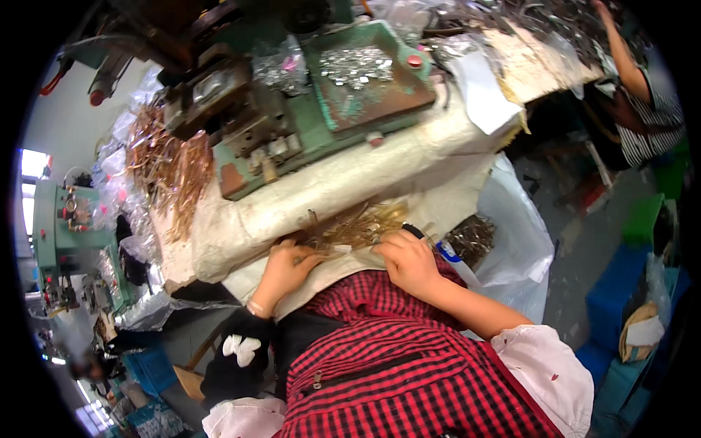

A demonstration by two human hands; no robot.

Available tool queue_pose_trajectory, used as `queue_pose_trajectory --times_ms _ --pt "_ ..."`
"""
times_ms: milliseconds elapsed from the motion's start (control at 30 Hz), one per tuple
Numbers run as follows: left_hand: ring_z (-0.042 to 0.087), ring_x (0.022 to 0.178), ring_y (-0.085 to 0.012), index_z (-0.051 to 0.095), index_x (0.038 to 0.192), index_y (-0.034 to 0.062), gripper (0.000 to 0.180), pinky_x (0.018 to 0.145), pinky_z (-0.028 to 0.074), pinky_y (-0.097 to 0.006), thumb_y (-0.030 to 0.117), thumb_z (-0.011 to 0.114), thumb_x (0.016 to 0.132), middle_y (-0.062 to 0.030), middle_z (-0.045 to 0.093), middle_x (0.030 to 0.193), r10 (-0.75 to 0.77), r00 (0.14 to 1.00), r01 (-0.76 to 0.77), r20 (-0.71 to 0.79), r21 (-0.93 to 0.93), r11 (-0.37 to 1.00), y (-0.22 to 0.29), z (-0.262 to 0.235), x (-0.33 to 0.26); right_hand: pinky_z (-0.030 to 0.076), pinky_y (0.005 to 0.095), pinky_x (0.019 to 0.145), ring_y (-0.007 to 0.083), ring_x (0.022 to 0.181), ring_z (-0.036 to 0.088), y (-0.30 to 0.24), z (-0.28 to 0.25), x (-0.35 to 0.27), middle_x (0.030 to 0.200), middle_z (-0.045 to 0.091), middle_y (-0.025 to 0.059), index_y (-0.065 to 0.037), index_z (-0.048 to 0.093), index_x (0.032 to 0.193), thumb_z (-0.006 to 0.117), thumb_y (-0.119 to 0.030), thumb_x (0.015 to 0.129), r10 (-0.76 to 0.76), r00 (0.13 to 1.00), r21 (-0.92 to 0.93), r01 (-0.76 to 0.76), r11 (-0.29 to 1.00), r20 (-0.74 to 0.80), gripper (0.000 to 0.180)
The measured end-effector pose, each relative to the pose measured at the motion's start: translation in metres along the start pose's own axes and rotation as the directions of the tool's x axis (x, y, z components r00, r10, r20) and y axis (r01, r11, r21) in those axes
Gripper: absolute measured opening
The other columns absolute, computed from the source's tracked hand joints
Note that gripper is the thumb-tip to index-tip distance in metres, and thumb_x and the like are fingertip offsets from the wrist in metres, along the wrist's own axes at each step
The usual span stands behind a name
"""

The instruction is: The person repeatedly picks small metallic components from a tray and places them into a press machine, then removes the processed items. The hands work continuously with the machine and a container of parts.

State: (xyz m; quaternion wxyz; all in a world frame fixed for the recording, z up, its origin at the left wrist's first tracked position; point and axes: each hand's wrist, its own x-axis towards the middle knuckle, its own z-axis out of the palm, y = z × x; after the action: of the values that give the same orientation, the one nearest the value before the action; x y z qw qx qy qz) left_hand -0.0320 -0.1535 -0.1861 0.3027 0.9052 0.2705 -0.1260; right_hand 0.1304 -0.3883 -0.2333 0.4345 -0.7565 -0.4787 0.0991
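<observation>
Red checked apron [365, 387] lay nearest; beyond it, the left hand [283, 275] and right hand [407, 264] curled at the white cloth [327, 274], what they gripped unclear, gold strips [369, 225] just past them; keeping its edge raised seemed wise against spills

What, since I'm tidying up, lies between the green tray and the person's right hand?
Cream cloth, then golden strips nearer the right hand; the head view shows this.

Apron [409, 379] red-black checked; strips [371, 225] seemingly golden; tray [323, 101] green.
</observation>
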Motion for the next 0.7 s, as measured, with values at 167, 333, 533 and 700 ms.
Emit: queue_pose_trajectory --times_ms 167,333,533,700 --pt "0.068 0.08 -0.0343 0.079 0.093 0.0074 0.023 0.076 0.053 -0.043 0.03 0.074 0.088 -0.019 0.072 0.087 0.319 0.947 -0.314 0.029 -0.107 0.943 0.091 0.051 0.08 0.053 0.0439 0.087 0.0343 0.099 0.066 0.047 -0.044 -0.04 0.099 0.07 0.0127 -0.005 0.072 0.092 0.064 0.0 0.078 0.119 0.966 -0.14 -0.154 0.978 -0.228 0.017" --pt "0.058 0.109 -0.0379 0.08 0.086 0.0105 0.018 0.094 0.048 -0.045 0.027 0.075 0.083 -0.0195 0.063 0.132 0.681 0.71 -0.703 -0.179 -0.12 0.701 0.188 0.113 0.097 0.052 0.0493 0.088 0.0395 0.098 0.066 0.086 -0.07 -0.102 0.098 0.071 0.0188 -0.004 0.073 0.096 0.064 -0.011 0.084 0.515 0.847 -0.319 -0.528 0.787 -0.131 0.016" --pt "0.062 0.089 -0.0294 0.075 0.075 0.0084 0.018 0.079 0.052 -0.041 0.025 0.076 0.079 -0.0101 0.068 0.092 0.704 0.71 -0.693 0.005 0.182 0.698 0.191 0.088 0.033 0.054 0.0494 0.076 0.0373 0.085 0.067 0.056 -0.047 -0.122 0.086 0.069 0.0178 -0.005 0.067 0.087 0.069 -0.021 0.083 0.472 0.881 -0.433 -0.41 0.803 0.041 0.016" --pt "0.063 0.071 -0.0393 0.07 0.075 0.0026 0.023 0.068 0.051 -0.049 0.021 0.068 0.088 -0.0186 0.065 0.073 0.315 0.922 -0.259 -0.223 0.248 0.933 0.111 0.001 -0.03 0.053 0.0482 0.069 0.0359 0.076 0.067 0.066 -0.07 -0.13 0.074 0.067 0.0147 -0.007 0.065 0.071 0.063 -0.013 0.081 0.321 0.94 -0.479 -0.229 0.847 0.118 0.012"
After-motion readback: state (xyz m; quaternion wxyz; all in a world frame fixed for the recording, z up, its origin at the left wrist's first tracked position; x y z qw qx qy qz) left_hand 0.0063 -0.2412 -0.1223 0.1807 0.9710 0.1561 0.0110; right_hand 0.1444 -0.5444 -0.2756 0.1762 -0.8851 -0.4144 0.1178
